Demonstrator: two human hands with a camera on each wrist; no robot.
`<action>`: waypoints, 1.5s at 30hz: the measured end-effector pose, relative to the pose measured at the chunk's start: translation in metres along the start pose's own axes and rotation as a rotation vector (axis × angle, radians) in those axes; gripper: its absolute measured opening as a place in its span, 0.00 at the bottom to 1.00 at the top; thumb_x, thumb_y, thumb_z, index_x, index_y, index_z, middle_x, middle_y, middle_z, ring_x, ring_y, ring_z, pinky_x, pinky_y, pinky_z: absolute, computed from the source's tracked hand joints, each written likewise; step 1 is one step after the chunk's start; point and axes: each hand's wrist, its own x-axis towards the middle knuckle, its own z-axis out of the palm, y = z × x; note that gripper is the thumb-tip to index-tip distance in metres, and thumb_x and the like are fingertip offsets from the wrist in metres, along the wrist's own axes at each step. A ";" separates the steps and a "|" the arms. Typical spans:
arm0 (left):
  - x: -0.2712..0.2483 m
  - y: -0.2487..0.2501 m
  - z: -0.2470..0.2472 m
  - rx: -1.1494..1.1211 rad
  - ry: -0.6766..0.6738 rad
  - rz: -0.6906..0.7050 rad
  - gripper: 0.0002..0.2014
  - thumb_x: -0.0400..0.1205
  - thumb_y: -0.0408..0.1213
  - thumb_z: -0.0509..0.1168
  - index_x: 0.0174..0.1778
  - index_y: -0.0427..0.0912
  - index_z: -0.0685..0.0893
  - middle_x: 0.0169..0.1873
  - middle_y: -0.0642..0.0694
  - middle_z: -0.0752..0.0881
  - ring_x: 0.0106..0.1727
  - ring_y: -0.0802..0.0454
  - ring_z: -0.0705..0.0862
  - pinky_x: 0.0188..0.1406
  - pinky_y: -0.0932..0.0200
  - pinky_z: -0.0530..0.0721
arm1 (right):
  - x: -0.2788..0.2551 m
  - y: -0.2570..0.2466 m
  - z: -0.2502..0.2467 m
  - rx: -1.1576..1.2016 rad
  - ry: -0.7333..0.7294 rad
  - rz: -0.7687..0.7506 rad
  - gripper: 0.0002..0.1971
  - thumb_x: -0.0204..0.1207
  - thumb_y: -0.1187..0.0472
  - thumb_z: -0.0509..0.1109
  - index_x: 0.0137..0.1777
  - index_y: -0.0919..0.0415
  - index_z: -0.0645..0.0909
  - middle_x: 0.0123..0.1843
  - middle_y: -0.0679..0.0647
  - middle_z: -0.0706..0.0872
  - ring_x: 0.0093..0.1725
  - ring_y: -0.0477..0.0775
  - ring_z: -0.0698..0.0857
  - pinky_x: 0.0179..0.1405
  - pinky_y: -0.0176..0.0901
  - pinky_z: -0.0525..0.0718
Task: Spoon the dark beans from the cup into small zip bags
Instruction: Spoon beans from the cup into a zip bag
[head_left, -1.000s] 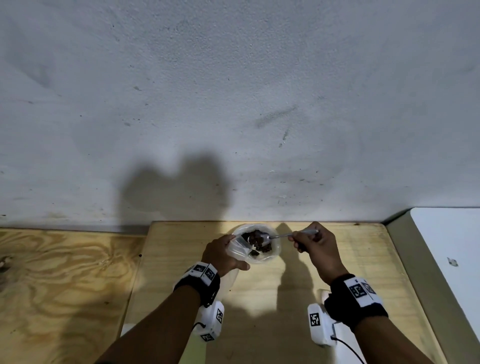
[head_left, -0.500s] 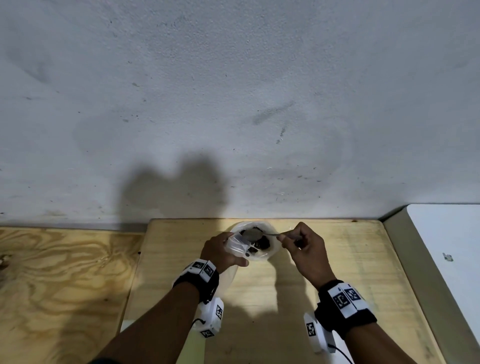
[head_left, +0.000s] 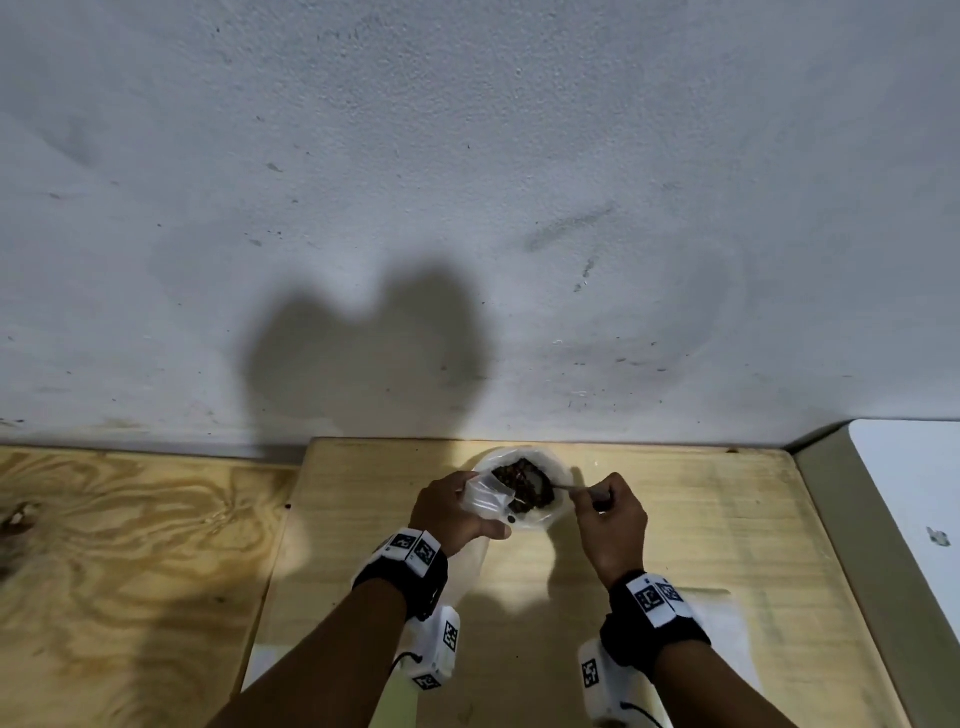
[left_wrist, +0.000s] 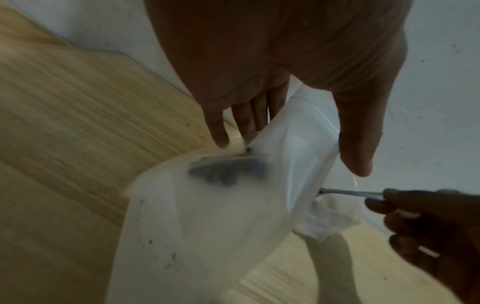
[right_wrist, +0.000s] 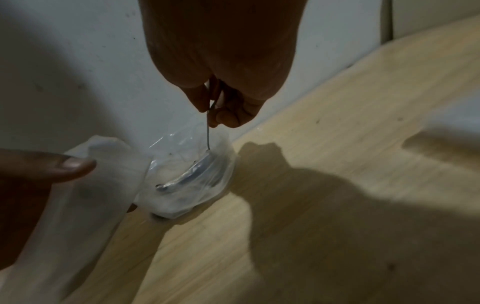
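Note:
A clear cup (head_left: 558, 475) of dark beans (head_left: 522, 486) stands near the far edge of the light wooden board (head_left: 701, 519), close to the wall. My left hand (head_left: 467, 509) holds a small clear zip bag (head_left: 485, 496) against the cup's left side, thumb and fingers pinching its mouth (left_wrist: 301, 148). The bag (left_wrist: 207, 216) hangs down toward the board. My right hand (head_left: 592, 501) pinches the handle of a thin metal spoon (head_left: 563, 487). Its bowl (right_wrist: 187, 179) is down inside the cup (right_wrist: 207, 195). What lies on the spoon is hidden.
A grey wall (head_left: 467, 208) rises right behind the board. A darker plywood top (head_left: 130, 545) adjoins on the left, and a white surface (head_left: 909, 493) on the right beyond a raised edge. A pale sheet (head_left: 727, 618) lies near my right wrist.
My right hand has moved left toward the cup and lowered the spoon from above the rim down into the beans. My left hand keeps the bag at the cup.

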 end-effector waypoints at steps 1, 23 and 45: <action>0.003 0.000 0.000 -0.048 -0.006 -0.013 0.33 0.52 0.44 0.87 0.54 0.55 0.87 0.47 0.60 0.89 0.49 0.58 0.88 0.46 0.59 0.88 | 0.000 0.002 0.005 0.014 -0.005 0.048 0.16 0.74 0.67 0.77 0.32 0.61 0.72 0.28 0.52 0.83 0.31 0.47 0.81 0.33 0.46 0.77; 0.019 0.001 -0.015 -0.369 -0.138 -0.189 0.26 0.52 0.37 0.87 0.46 0.37 0.92 0.43 0.42 0.93 0.52 0.45 0.90 0.54 0.51 0.88 | 0.019 -0.027 -0.028 0.458 -0.084 0.425 0.07 0.73 0.77 0.73 0.40 0.68 0.79 0.32 0.64 0.88 0.28 0.53 0.81 0.30 0.43 0.79; 0.003 0.008 -0.008 0.138 -0.024 0.024 0.49 0.41 0.62 0.81 0.63 0.55 0.85 0.58 0.56 0.89 0.57 0.57 0.86 0.59 0.60 0.84 | -0.007 -0.050 -0.047 0.223 -0.279 -0.083 0.14 0.75 0.73 0.76 0.35 0.70 0.72 0.34 0.66 0.89 0.35 0.55 0.87 0.38 0.49 0.81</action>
